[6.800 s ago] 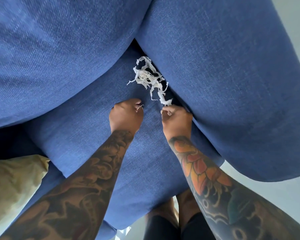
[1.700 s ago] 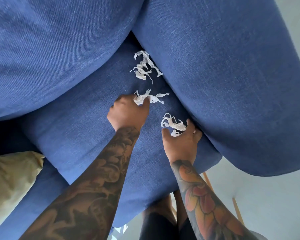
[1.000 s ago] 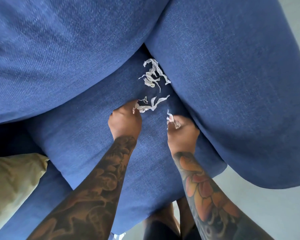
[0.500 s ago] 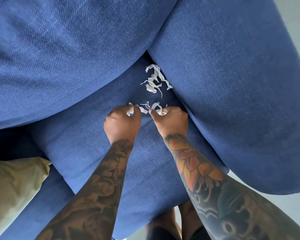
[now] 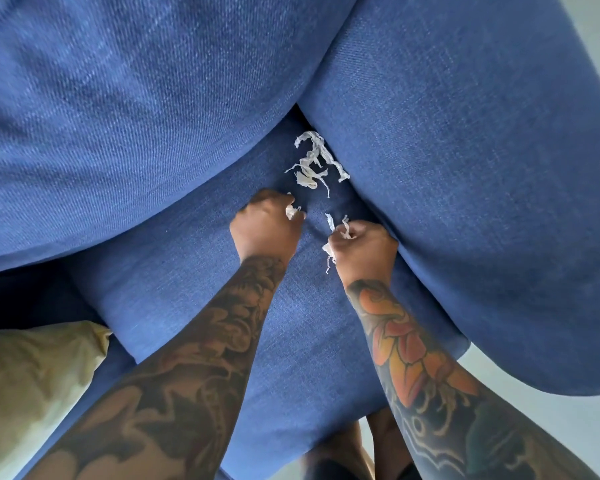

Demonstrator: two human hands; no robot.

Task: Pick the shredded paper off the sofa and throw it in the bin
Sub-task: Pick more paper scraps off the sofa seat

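Observation:
A loose clump of white shredded paper (image 5: 314,162) lies on the blue sofa seat (image 5: 194,292), in the corner where back cushion and armrest meet. My left hand (image 5: 265,225) is closed just below and left of that clump, with a small wad of strips showing at its fingertips. My right hand (image 5: 362,249) is a fist on the seat beside the armrest, with strips sticking out above and below its thumb side. The bin is out of sight.
The blue back cushion (image 5: 118,98) fills the upper left and the armrest (image 5: 482,168) the right. A beige pillow (image 5: 28,382) lies at the lower left. Pale floor (image 5: 568,420) shows at the lower right, and my legs below the seat edge.
Over half a second my two hands have drawn apart, each closing on part of the strip that lay between them. The upper clump has not moved.

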